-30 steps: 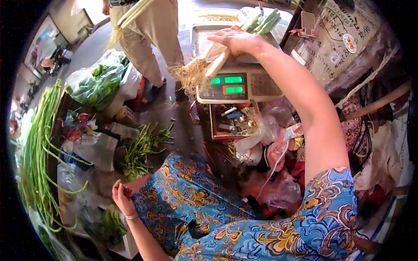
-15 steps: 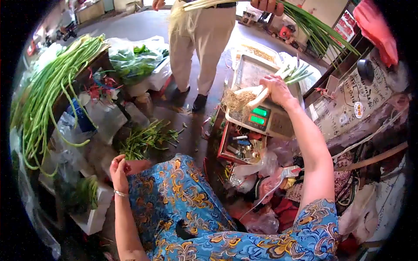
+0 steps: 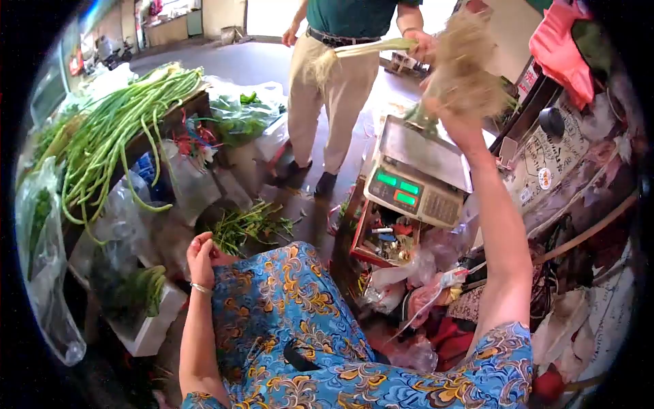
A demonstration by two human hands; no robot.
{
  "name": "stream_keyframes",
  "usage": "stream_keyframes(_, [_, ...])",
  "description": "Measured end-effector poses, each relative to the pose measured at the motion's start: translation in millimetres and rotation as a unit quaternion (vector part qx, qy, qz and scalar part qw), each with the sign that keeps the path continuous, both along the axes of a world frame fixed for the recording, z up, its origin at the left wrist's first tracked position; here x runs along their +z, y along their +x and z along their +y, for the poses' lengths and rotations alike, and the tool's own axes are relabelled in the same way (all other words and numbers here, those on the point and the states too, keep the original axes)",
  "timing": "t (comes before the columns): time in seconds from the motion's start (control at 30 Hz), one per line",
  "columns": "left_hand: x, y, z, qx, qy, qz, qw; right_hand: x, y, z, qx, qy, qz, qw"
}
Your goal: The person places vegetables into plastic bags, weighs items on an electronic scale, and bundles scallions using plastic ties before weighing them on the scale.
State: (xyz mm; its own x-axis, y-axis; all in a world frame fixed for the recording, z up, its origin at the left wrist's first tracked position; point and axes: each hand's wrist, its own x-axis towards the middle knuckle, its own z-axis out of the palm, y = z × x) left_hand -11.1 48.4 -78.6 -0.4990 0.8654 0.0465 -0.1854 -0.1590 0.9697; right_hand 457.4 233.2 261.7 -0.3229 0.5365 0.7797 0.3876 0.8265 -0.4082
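Observation:
My right hand (image 3: 455, 123) is raised above the scale and closed round a bunch of spring onions (image 3: 470, 65). Their pale, stringy roots point upward and are smeared by motion; the green ends hang behind my hand. Below stands a digital scale (image 3: 446, 204) with a metal pan (image 3: 422, 153) and lit green digits. My left hand (image 3: 203, 255) rests near my knee, fingers curled in, a bracelet at the wrist; nothing shows in it. Facing me, a person in beige trousers holds more spring onions (image 3: 364, 49) in one hand (image 3: 422, 46).
Long beans (image 3: 129, 129) drape over a stand at left, beside bagged leafy greens (image 3: 248, 112). Cut stems (image 3: 248, 228) lie on the floor. Under the scale an open drawer (image 3: 385, 242) holds small items. Plastic bags (image 3: 409, 273) crowd my right side; a marked box (image 3: 552, 150) stands beyond.
My right hand has lifted the spring onions off the scale and turned them roots up. My left hand stays near my knee. The view has tilted up, showing more of the other person.

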Motion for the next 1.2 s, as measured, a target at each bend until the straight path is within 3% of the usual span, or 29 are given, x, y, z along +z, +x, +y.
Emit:
stream_keyframes(0.03, [4.0, -0.4, -2.3, 0.004, 0.006, 0.000, 1.000, 23.4, -17.3, -28.3, 0.011, -0.061, 0.061, 0.996])
stream_keyframes(0.17, [37.8, -9.1, -6.2, 0.039, 0.088, 0.042, 0.994, 63.5, -43.6, -63.9, 0.031, -0.104, 0.157, 0.982])
stream_keyframes(0.27, [125.3, -14.6, -33.1, 0.087, 0.183, 0.113, 0.973, 71.6, -79.4, -56.3, 0.264, -0.154, 0.288, 0.908])
stream_keyframes(0.4, [185.5, -69.7, -61.9, 0.085, 0.145, 0.150, 0.974, 43.4, -152.7, -76.8, 0.321, -0.246, 0.387, 0.829])
stream_keyframes(0.53, [261.8, -110.2, -102.1, 0.061, 0.118, 0.208, 0.969, -6.3, -225.9, -93.7, 0.381, -0.332, 0.383, 0.774])
stream_keyframes(0.67, [309.5, -105.8, -127.0, -0.013, 0.085, 0.285, 0.955, -50.2, -288.5, -147.2, 0.460, -0.501, 0.337, 0.651])
stream_keyframes(0.77, [306.6, -93.1, -131.2, -0.083, 0.029, 0.330, 0.940, -79.8, -330.4, -192.2, 0.450, -0.613, 0.332, 0.558])
stream_keyframes(0.9, [276.3, -76.1, -156.1, -0.177, 0.018, 0.261, 0.949, -121.1, -373.6, -236.4, 0.512, -0.685, 0.290, 0.430])
stream_keyframes(1.1, [206.0, -82.7, -223.5, -0.117, 0.011, 0.079, 0.990, -135.9, -401.0, -292.6, 0.514, -0.743, 0.234, 0.359])
stream_keyframes(1.2, [168.1, -66.0, -246.6, -0.162, 0.018, 0.017, 0.987, -156.2, -413.5, -304.5, 0.512, -0.750, 0.207, 0.364])
